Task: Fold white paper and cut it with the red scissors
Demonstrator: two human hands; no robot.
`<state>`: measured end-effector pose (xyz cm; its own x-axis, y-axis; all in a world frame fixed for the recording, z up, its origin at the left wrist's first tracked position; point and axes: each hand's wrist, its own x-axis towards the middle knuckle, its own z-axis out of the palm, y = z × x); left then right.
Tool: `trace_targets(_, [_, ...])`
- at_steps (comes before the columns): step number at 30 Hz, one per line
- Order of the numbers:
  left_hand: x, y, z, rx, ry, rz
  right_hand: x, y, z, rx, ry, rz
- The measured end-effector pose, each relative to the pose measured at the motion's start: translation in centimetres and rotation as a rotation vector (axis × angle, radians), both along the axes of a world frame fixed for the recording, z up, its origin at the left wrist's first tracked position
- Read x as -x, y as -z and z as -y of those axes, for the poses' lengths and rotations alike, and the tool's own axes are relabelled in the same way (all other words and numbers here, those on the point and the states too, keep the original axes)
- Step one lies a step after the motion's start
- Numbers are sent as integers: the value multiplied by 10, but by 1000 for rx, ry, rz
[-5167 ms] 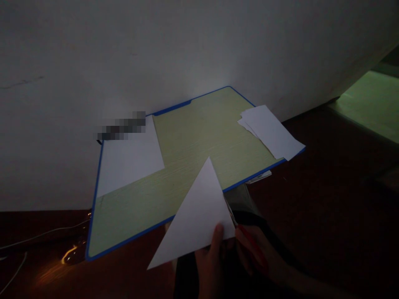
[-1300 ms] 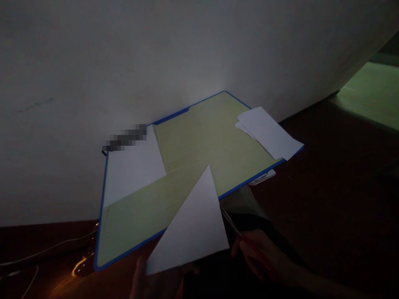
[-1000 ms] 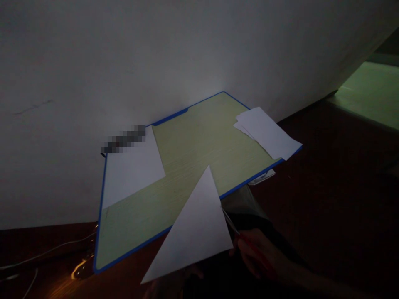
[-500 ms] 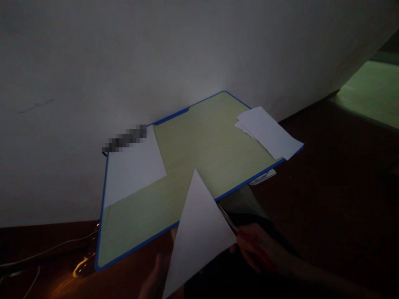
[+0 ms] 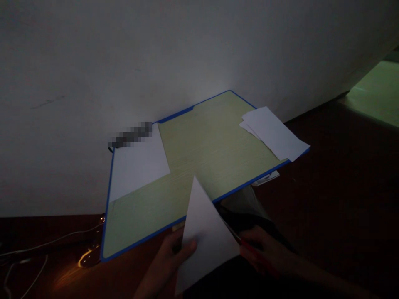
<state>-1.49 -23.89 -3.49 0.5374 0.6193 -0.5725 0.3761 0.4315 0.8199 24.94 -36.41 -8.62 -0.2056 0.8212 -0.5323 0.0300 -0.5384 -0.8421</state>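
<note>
A white sheet of paper [image 5: 208, 245], pointed at its top, is held in front of the near edge of a low table. My left hand [image 5: 176, 249] grips its left edge, thumb on the front face and the other fingers behind. My right hand [image 5: 257, 249] is closed round red-handled scissors [image 5: 251, 247] at the paper's right edge. The scissors' blades run up along that edge, partly hidden by the paper; whether they are parted I cannot tell. The light is dim and my right fingers are dark.
The blue-rimmed, pale table [image 5: 199, 145] stands against a grey wall [image 5: 187, 50]. A white sheet [image 5: 140, 170] lies at its left under a blurred-out object [image 5: 132, 135]. Several papers [image 5: 274, 131] lie at its right edge. White cables [image 5: 50, 241] and a glowing lamp [image 5: 89, 256] are at lower left.
My left hand has come up and closed on the paper's left edge, its thumb now on the front. The paper looks narrower, turned slightly. The whole view has shifted a little.
</note>
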Motion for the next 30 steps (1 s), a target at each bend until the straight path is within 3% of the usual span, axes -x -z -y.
trace_targets(4, [-9, -1, -3, 28, 3, 94, -1, 0, 2, 50, 22, 26])
trace_targets(12, [-12, 18, -2, 97, -142, 93, -1, 6, 6, 126, 97, -19])
trace_targets(18, [-28, 4, 2, 52, -198, -5, 1, -6, 2, 185, 98, -85])
trace_targets(22, [-37, -7, 6, 2, -209, -74, 1, -4, 1, 122, 59, -116])
trace_targets(25, [-40, -9, 9, -29, -207, -97, 1, -1, 2, 81, 39, -128])
trace_targets(30, [-41, -8, 13, -78, -235, -150, 1, -6, 3, 139, 91, -86])
